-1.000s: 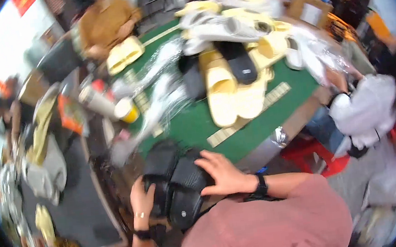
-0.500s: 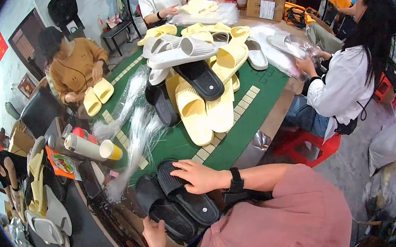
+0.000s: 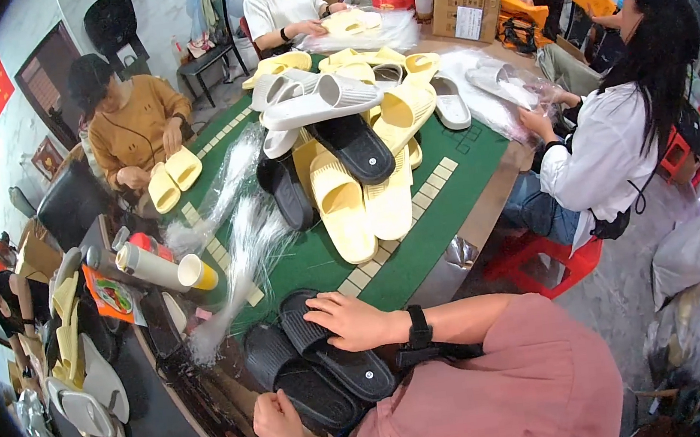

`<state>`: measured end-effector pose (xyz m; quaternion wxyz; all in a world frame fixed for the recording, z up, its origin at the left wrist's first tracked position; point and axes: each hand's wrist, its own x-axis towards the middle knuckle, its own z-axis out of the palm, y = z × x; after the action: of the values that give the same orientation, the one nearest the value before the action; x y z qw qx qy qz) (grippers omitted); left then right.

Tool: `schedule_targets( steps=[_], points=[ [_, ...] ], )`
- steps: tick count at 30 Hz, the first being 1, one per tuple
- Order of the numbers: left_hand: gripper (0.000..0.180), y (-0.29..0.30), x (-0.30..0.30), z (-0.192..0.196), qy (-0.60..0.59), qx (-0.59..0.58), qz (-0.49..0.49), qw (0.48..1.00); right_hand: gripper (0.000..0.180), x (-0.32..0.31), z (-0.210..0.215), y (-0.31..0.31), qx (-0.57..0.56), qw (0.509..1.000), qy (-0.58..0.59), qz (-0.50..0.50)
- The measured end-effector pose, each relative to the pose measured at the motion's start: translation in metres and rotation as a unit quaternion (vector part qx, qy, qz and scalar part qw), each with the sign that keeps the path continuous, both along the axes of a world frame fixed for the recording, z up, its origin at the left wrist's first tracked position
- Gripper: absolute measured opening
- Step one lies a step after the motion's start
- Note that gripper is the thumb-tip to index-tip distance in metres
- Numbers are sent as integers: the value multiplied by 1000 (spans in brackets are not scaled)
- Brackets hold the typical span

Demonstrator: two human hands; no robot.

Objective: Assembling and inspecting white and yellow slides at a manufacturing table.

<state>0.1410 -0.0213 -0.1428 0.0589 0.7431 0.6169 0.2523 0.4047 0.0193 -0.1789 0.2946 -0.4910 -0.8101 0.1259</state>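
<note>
1. Midway between six and seven o'clock, by the near edge of the green, flat-covered worktop [image 3: 468, 192], lie two black, ridged-strap slippers [image 3: 345, 361], straps toward eleven.
2. The right hand [image 3: 357, 321] rests over one strap, fingers slightly apart; the left hand [image 3: 278, 423] is curled by the other's outer edge, whether gripping I can't tell.
3. I'd align the heels, pressing straps lightly.
4. I count two more black slippers [image 3: 353, 151] at twelve, and one yellow-and-white cup [image 3: 196, 272] between eight and nine.
</note>
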Motion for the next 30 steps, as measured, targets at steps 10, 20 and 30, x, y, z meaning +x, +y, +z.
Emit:
schedule_targets(
  steps=[10, 20, 30],
  points=[
    [37, 4, 35, -10, 78, -18, -105, 991, 68, -2, 3, -5, 4, 1000, -18, -4],
    [10, 14, 41, -17, 109, -27, -149, 982, 67, 3, 2, -6, 7, 1000, -11, 0],
    [8, 3, 49, 15, -36, -27, -166, 985, 44, -15, 39, -12, 61, 983, 135, 105]
  ],
)
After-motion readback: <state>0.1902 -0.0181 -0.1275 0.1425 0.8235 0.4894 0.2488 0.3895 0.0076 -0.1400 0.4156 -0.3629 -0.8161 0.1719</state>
